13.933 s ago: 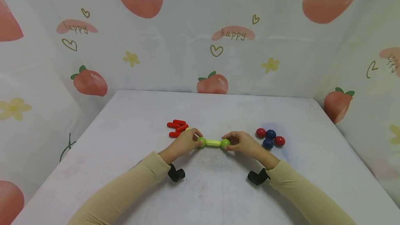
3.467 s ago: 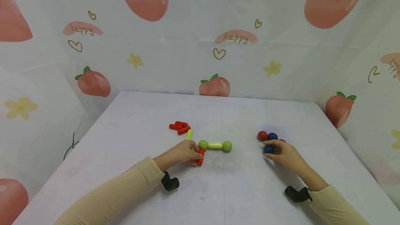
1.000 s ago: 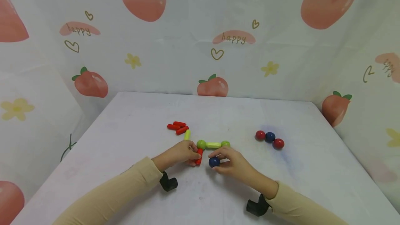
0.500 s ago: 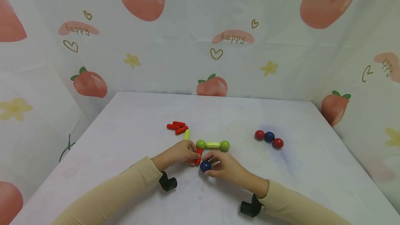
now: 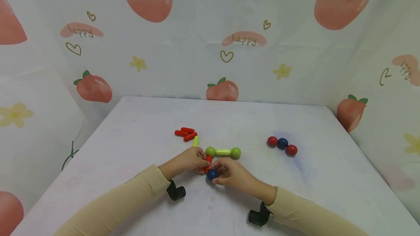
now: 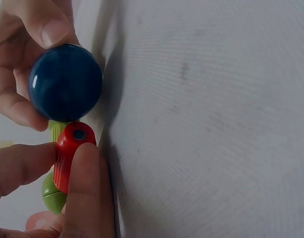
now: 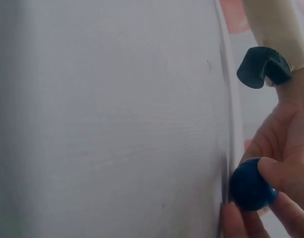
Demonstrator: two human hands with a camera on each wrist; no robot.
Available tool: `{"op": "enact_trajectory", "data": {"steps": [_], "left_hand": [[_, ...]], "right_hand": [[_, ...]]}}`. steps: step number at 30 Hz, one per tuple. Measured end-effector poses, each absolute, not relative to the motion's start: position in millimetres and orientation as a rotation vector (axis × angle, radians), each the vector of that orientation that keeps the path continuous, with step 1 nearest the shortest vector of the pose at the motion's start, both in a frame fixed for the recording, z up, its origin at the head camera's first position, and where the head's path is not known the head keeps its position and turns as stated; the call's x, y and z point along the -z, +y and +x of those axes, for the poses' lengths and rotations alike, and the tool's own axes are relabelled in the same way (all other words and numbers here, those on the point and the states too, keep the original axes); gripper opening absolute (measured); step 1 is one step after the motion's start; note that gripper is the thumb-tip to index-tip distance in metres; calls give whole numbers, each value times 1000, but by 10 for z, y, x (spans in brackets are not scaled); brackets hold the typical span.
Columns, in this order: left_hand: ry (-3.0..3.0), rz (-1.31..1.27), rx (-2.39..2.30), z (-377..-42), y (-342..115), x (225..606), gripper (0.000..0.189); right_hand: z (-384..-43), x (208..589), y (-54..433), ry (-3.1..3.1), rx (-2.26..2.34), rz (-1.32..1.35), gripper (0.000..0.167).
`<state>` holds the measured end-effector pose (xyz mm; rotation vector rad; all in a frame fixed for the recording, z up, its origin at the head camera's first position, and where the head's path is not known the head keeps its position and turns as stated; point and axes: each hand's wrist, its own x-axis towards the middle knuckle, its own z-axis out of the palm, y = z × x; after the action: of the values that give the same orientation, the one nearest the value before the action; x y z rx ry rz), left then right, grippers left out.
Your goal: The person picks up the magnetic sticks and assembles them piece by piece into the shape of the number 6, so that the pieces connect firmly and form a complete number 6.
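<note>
My left hand pinches a red rod, whose far end meets a green ball. From that ball a yellow-green rod runs right to a second green ball. Between thumb and fingers my right hand grips a blue ball right at the red rod's near end. In the left wrist view, a dark round spot shows on the end face of the red rod, just below the blue ball. The right wrist view has the blue ball low over the table.
Beyond my left hand lie three red rods and a yellow-green rod, partly covered by the hand. To the right, a red ball, a blue ball and another red ball sit in a row on the white table.
My right hand fetched the blue ball from the right-hand group and brought it left to the red rod's near end. Earlier, my left hand brought that red rod to the left green ball.
</note>
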<state>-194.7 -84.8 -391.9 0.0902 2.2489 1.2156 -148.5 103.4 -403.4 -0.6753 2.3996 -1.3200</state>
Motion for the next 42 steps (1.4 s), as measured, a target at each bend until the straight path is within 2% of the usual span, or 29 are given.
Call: {"op": "enact_trajectory", "data": {"steps": [42], "left_hand": [[2308, 149, -1185, -1968, -874, 3949, 18]], "right_hand": [[-1519, 4108, 936, 2351, 1347, -689, 28]]}}
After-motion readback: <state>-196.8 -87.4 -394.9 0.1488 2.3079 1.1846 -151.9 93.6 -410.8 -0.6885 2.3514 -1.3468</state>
